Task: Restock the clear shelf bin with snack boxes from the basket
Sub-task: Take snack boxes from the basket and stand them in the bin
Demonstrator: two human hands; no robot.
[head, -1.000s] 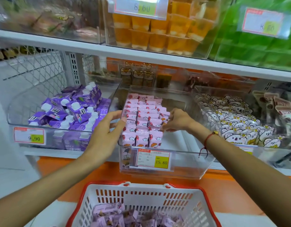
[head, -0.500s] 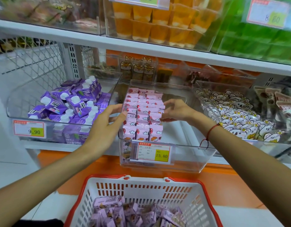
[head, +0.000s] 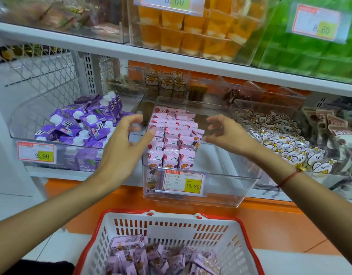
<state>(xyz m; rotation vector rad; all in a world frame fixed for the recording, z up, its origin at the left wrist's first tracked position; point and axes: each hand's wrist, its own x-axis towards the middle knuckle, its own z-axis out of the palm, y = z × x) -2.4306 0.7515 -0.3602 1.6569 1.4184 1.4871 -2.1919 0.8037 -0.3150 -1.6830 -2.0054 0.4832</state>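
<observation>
A clear shelf bin (head: pixel 226 187) stands on the middle shelf, its left half filled with rows of pink snack boxes (head: pixel 172 139); its right half is bare. My left hand (head: pixel 122 145) hovers open just left of the rows, thumb near the boxes. To the right of the rows my right hand (head: pixel 227 133) is open too, fingers spread, holding nothing. Below, a white basket with a red rim (head: pixel 171 231) holds several purple-pink snack boxes (head: pixel 155 257).
A bin of purple drink cartons (head: pixel 81 126) sits to the left, a bin of white cartoon packets (head: pixel 286 141) to the right. Orange jelly cups (head: pixel 195 30) and green packs (head: pixel 310 52) fill the shelf above. A yellow price tag (head: pixel 183 182) hangs on the bin front.
Both hands have lifted off the pink rows and drawn apart, fingers opening. The view has tilted down, showing more of the basket.
</observation>
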